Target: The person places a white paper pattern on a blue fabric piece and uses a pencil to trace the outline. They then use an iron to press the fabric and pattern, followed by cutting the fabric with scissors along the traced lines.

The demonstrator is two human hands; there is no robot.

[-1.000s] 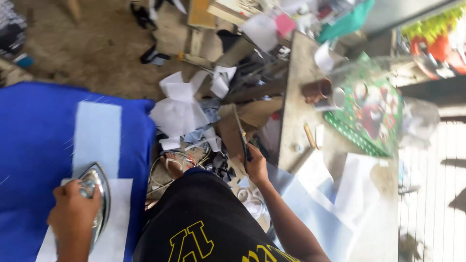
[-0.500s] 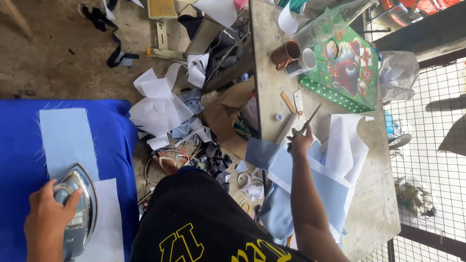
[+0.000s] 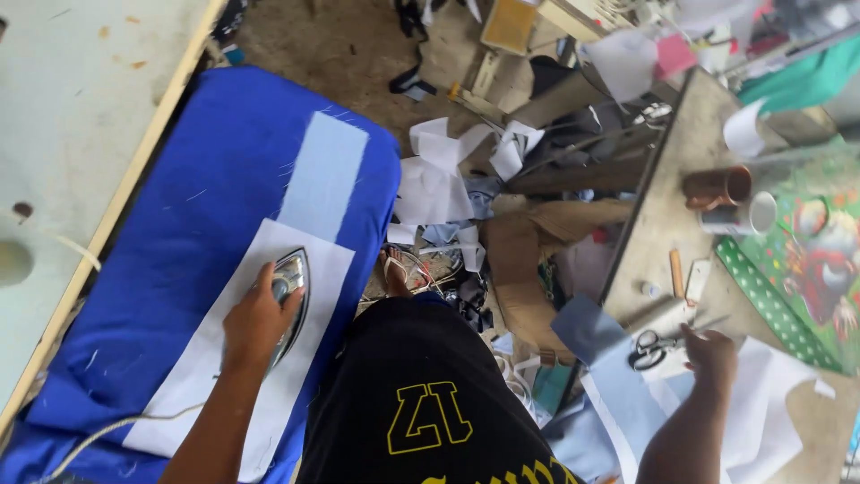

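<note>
Two hands busy: left hand (image 3: 258, 321) closed around iron (image 3: 288, 300) on white sheet (image 3: 242, 376); right hand (image 3: 712, 351) loosely curled, empty, beside scissors (image 3: 647, 348) on bench (image 3: 658, 229); scrap heap (image 3: 466, 193) between.

Setting: small tailoring workshop, informal and cluttered. Evidence: blue padded ironing board (image 3: 179, 233) at left, carrying a white fabric strip (image 3: 260, 358), a pale blue fabric strip (image 3: 324, 175) and a metal iron (image 3: 291, 300). Worn worktable (image 3: 663, 224) at right with scissors (image 3: 647, 348), cut pale blue cloth (image 3: 618, 394) and white pieces. Bare dirt floor (image 3: 340, 45) between them, littered with white offcuts (image 3: 439, 179), cardboard (image 3: 524, 260) and fabric scraps.
</note>
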